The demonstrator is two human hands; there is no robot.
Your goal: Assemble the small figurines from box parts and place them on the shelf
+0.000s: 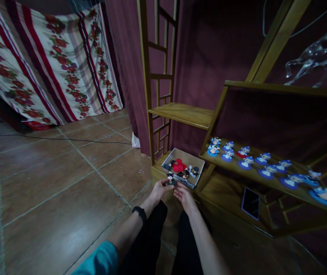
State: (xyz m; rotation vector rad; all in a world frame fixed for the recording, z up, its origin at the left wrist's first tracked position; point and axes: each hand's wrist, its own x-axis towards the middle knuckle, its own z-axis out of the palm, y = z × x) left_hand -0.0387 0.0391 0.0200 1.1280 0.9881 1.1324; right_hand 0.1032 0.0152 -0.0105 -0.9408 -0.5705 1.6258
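My left hand [160,190] pinches a small figurine [170,178] with black hair, standing upright on a dark round base. Beside it, my right hand [184,194] has loosely bent fingers that are apart, with nothing visible in them; whether its fingertips touch the base I cannot tell. Just beyond both hands, a shallow open box [200,162] sits on the low shelf. Inside it lie red discs [178,165], several dark-haired figurines [184,175] and some dark bases [167,167].
On the shelf to the right [234,168] stand several blue and white figurines [246,163] on round bases. A phone [250,203] lies on the lower shelf. Higher up is a clear glass animal figure [313,57]. A cable [66,139] crosses the tiled floor near a flowered cloth [63,65].
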